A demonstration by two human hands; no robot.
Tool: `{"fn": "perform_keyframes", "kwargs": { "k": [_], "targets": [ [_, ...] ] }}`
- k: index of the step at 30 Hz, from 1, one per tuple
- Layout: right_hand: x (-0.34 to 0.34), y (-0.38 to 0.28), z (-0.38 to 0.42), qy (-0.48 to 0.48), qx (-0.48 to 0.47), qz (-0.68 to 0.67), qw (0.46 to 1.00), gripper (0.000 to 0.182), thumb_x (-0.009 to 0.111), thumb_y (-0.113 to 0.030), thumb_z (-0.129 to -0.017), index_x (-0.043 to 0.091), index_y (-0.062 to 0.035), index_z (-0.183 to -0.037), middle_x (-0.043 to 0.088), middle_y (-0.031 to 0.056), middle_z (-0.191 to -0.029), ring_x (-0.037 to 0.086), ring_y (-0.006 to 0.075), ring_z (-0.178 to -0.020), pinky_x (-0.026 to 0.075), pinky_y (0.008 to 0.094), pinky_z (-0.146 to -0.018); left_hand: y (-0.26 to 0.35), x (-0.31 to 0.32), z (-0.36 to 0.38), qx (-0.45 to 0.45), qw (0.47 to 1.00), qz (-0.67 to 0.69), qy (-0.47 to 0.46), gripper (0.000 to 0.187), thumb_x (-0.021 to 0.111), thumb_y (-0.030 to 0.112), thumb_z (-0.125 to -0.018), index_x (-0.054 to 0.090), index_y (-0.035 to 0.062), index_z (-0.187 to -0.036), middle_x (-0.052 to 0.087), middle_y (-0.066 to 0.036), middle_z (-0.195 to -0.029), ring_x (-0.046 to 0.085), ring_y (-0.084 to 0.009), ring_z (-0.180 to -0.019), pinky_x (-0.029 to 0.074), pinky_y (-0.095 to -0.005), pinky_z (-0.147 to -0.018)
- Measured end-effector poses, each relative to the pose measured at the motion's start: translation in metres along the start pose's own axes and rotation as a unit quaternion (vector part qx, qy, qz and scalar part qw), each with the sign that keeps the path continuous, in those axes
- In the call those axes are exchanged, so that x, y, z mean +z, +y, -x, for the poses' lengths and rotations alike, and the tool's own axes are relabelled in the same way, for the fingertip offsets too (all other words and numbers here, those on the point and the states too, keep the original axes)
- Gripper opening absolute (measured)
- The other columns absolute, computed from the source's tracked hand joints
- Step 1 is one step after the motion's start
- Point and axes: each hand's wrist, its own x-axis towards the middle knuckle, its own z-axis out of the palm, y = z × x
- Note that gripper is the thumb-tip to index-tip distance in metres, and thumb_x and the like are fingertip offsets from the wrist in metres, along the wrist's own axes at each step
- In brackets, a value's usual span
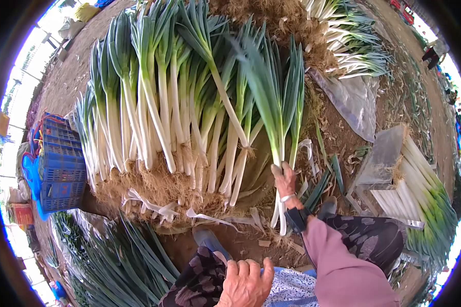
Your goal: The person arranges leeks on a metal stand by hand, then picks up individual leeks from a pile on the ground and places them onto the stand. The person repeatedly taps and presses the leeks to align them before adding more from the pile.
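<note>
My right hand (pixel 287 187) is closed around the white stalks of a few leeks (pixel 274 117). Their green leaves point away from me, and the lower ends of the stalks hang below my fist. My left hand (pixel 245 281) is near my lap, back upward, with the thumb apart from the bent fingers and nothing visible in it. Ahead and to the left lies a big pile of leeks (pixel 164 102), the roots (pixel 148 189) toward me. One leek (pixel 225 97) lies slanted across the top of the pile.
A blue plastic crate (pixel 62 161) stands at the left. Bundled leeks (pixel 417 197) lie on the right by a grey metal frame (pixel 381 153). More leeks (pixel 356 46) are at the far right, beside a plastic sheet (pixel 351 102). Cut green leaves (pixel 123 261) lie at lower left.
</note>
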Motion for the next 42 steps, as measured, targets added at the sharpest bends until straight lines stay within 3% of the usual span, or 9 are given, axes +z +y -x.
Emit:
{"fn": "perform_keyframes", "kwargs": {
  "k": [9,15,18,20,23,27,31,37,42],
  "targets": [
    [0.001,0.043,-0.033,0.059,0.037,0.252,0.965,0.030,0.065,-0.028,-0.085,0.054,0.0009,-0.085,0.058,0.0251,-0.072,0.055,0.0469,-0.070,0.044,0.0522,-0.063,-0.007,-0.001,-0.005,0.007,1.000,0.011,0.001,0.044,0.052,0.010,-0.078,0.052,-0.0046,-0.120,0.052,-0.015,-0.091,0.051,-0.0274,-0.085,0.041,-0.0414,-0.085],
    [0.035,0.007,-0.074,0.024,-0.122,0.235,0.964,0.053,0.068,-0.020,-0.080,0.048,-0.0011,-0.125,0.050,0.0247,-0.125,0.053,0.0396,-0.110,0.047,0.0463,-0.085,-0.013,-0.003,-0.002,-0.018,1.000,-0.002,-0.014,0.042,0.050,0.012,-0.081,0.053,-0.0019,-0.121,0.054,-0.015,-0.093,0.052,-0.0273,-0.088,0.041,-0.0437,-0.090],
    [0.079,-0.018,-0.096,-0.013,-0.177,0.168,0.970,0.060,0.068,-0.026,-0.080,0.045,-0.0020,-0.130,0.056,0.0255,-0.119,0.057,0.0402,-0.105,0.048,0.0445,-0.085,-0.014,-0.002,0.000,-0.025,0.999,0.002,-0.024,0.043,0.050,0.013,-0.081,0.053,-0.0022,-0.121,0.055,-0.016,-0.094,0.052,-0.0276,-0.089,0.040,-0.0446,-0.092],
    [0.094,-0.057,-0.100,-0.174,0.053,0.085,0.980,0.067,0.068,-0.035,-0.079,0.043,-0.0026,-0.132,0.061,0.0272,-0.110,0.061,0.0405,-0.099,0.049,0.0432,-0.083,-0.014,-0.005,0.001,-0.024,0.999,-0.001,-0.034,0.043,0.050,0.013,-0.081,0.053,-0.0025,-0.122,0.055,-0.016,-0.095,0.052,-0.0278,-0.090,0.040,-0.0451,-0.093],
    [0.113,-0.070,-0.104,-0.178,0.092,0.107,0.974,0.076,0.067,-0.044,-0.076,0.042,-0.0019,-0.133,0.064,0.0292,-0.100,0.063,0.0426,-0.094,0.049,0.0436,-0.082,-0.014,-0.009,0.001,-0.030,0.999,0.004,-0.039,0.044,0.050,0.012,-0.081,0.053,-0.0027,-0.122,0.055,-0.017,-0.096,0.052,-0.0285,-0.092,0.039,-0.0451,-0.094],
    [0.107,-0.096,-0.106,-0.307,0.083,-0.177,0.931,0.041,0.070,-0.032,-0.084,0.057,0.0007,-0.104,0.064,0.0130,-0.071,0.064,0.0226,-0.059,0.052,0.0339,-0.055,-0.011,-0.013,0.001,-0.022,0.999,-0.008,-0.037,0.045,0.050,0.013,-0.081,0.052,-0.0030,-0.122,0.054,-0.017,-0.097,0.052,-0.0290,-0.092,0.038,-0.0450,-0.094],
    [0.065,-0.143,-0.086,-0.226,0.051,-0.327,0.916,0.026,0.064,-0.026,-0.090,0.060,-0.0005,-0.088,0.058,0.0019,-0.061,0.054,0.0081,-0.049,0.045,0.0246,-0.041,-0.002,-0.007,0.001,-0.008,0.999,-0.018,-0.027,0.046,0.051,0.013,-0.080,0.051,-0.0036,-0.123,0.054,-0.017,-0.095,0.052,-0.0288,-0.091,0.038,-0.0441,-0.093],
    [0.028,-0.101,-0.027,0.006,-0.141,-0.059,0.988,0.021,0.067,-0.022,-0.086,0.060,-0.0021,-0.089,0.057,0.0085,-0.068,0.056,0.0211,-0.055,0.044,0.0363,-0.048,0.012,0.000,0.002,-0.001,0.999,-0.039,0.005,0.043,0.052,0.013,-0.079,0.052,-0.0037,-0.119,0.053,-0.015,-0.091,0.051,-0.0270,-0.087,0.039,-0.0413,-0.086],
    [-0.020,-0.095,0.030,0.002,-0.068,-0.105,0.992,0.031,0.063,-0.032,-0.089,0.059,-0.0015,-0.091,0.049,0.0041,-0.061,0.047,0.0118,-0.054,0.039,0.0297,-0.049,0.018,-0.008,0.008,0.016,0.999,-0.030,0.007,0.041,0.053,0.012,-0.077,0.053,-0.0039,-0.115,0.053,-0.013,-0.087,0.051,-0.0256,-0.084,0.040,-0.0401,-0.082]
  ]
}}
